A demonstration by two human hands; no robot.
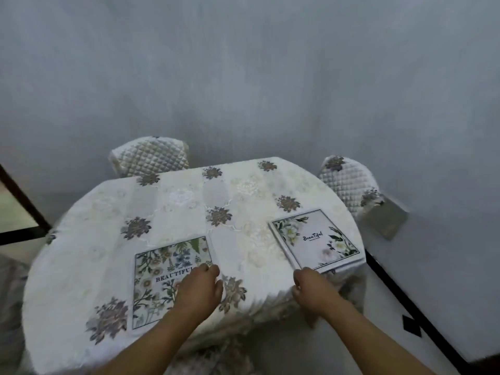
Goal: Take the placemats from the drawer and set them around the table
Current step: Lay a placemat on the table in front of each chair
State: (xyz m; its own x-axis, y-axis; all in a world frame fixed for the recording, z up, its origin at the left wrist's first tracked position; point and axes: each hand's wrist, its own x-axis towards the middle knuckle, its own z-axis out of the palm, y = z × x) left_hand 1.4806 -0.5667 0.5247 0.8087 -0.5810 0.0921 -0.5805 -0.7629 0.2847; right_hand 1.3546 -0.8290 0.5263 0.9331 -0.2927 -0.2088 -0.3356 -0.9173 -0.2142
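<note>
1. While two quilted chairs (151, 156) flank the table (189, 207) (floral cloth), nothing blocks it.
2. Two floral placemats (170, 277) lie near its front edge.
3. Left hand (198, 289) rests curled on one; right hand (311, 289), loosely curled, touches the other placemat (315, 236).

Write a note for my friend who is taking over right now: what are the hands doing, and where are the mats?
Left hand: fingers curled, resting on the right edge of the near placemat, the one printed BEAUTIFUL. It seems to be nudging it, not holding it.
Right hand: at the near corner of the second placemat, at the table's right edge; whether it pinches the corner is unclear.
Done: two placemats lie flat on the tablecloth.
Left: the far side, by the two quilted chairs, has no mats yet. The drawer is out of view, so I cannot tell how many mats remain.
</note>
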